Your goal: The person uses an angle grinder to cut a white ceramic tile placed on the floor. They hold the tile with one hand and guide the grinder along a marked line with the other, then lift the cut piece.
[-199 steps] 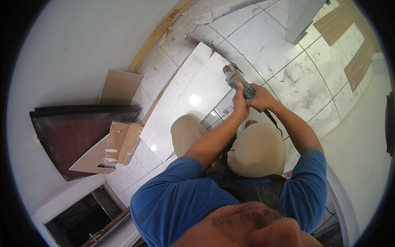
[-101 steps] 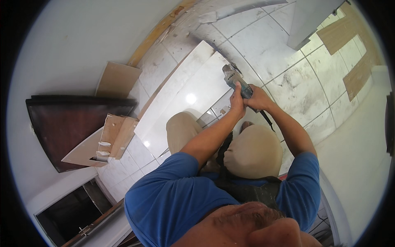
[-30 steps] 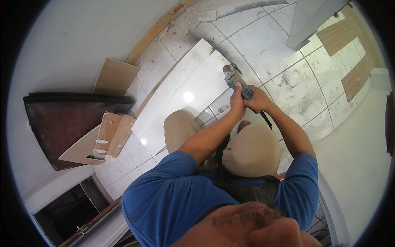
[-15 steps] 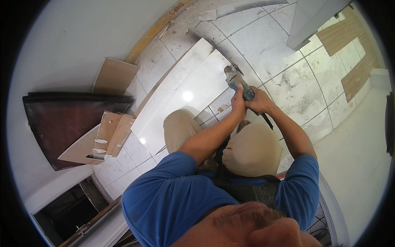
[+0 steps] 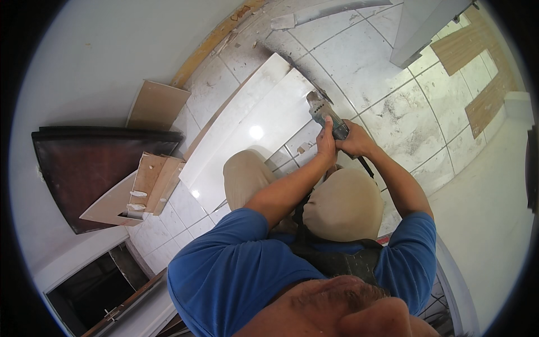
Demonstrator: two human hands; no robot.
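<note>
Both my hands are wrapped round an angle grinder (image 5: 321, 108) with a teal body and a metal head. My left hand (image 5: 325, 141) grips its left side, the thumb stretched along the body. On the other side, my right hand (image 5: 357, 140) holds the rear part, and a dark cord runs back from it. The grinder's head sits at the far right edge of a glossy white tile (image 5: 241, 137), which lies slanted across the floor. Its disc shows only as a thin dark line at that edge; whether it touches the tile I cannot tell.
Dark dust streaks the tiled floor (image 5: 393, 121) beyond the grinder. Wood-look planks (image 5: 485, 112) lie at the far right. Boards (image 5: 157, 180) and a dark reddish panel (image 5: 95, 168) lean near the left wall. My knees are close beneath the grinder.
The grinder and both hands have shifted very slightly toward me and to the right along the tile's edge. The tile stays in place.
</note>
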